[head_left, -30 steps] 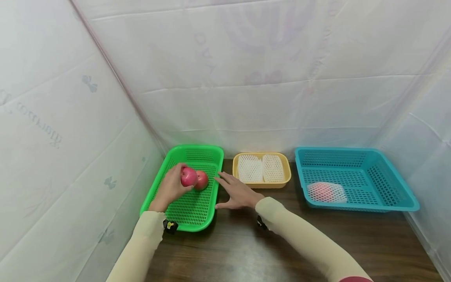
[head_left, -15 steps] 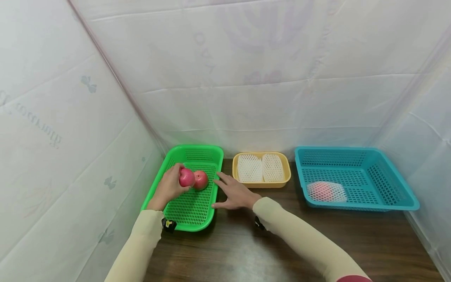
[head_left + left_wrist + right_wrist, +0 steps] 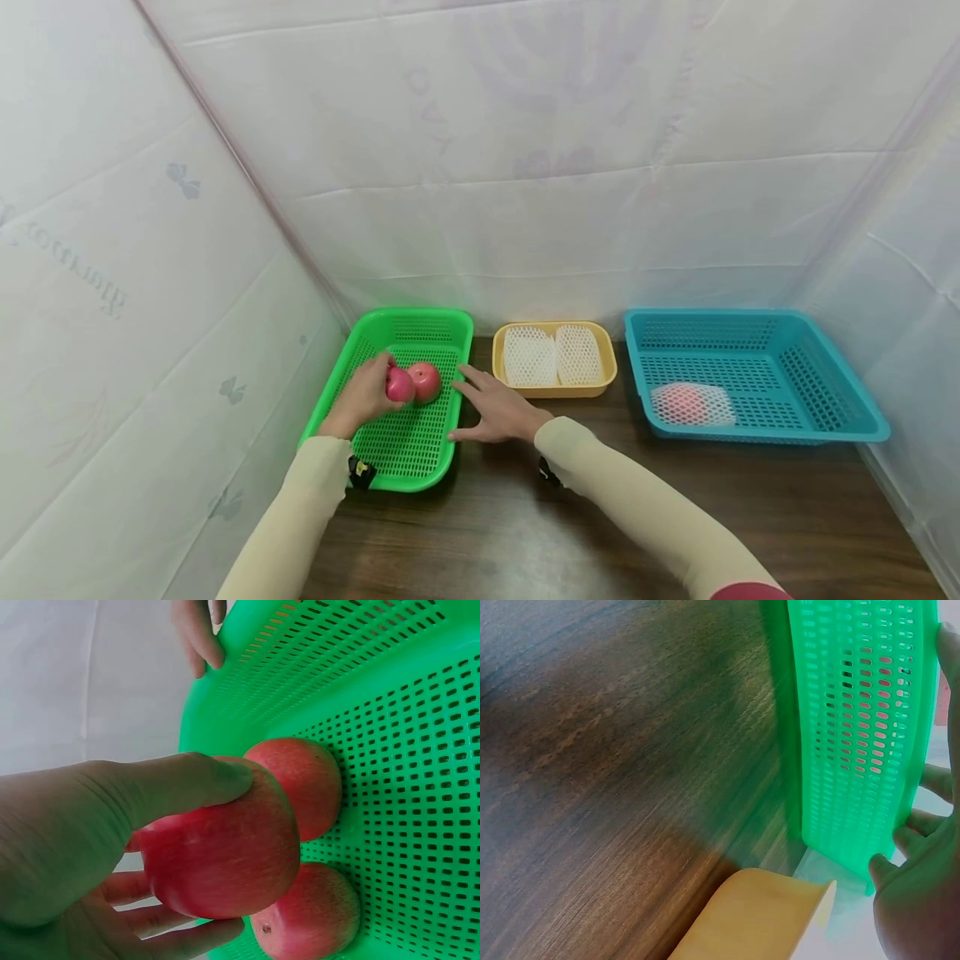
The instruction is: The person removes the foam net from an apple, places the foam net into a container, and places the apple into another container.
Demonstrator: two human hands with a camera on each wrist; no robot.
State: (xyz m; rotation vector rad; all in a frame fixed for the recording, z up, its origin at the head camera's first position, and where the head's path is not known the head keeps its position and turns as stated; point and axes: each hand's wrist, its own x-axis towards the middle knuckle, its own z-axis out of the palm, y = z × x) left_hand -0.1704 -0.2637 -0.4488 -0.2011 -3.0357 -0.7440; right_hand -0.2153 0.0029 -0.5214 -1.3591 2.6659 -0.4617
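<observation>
L hand (image 3: pixel 365 395) grips apple (image 3: pixel 217 855) over green bskt (image 3: pixel 408 454), L. R hand (image 3: pixel 504 410), fingers spread, touches bskt's R rim, gripping nothing. Est. status: netted apple (image 3: pixel 684 404) in blue bskt (image 3: pixel 720 314), R, done; held apple + 2 bare apples (image 3: pixel 300 784) in green bskt rem.; nets (image 3: pixel 530 357) in yellow tray (image 3: pixel 558 392), ctr., unused.

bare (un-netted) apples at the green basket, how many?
3: the held apple in the left hand, plus, in the left wrist view, an upper apple and a lower apple in the green basket. The hand may hide more.
</observation>
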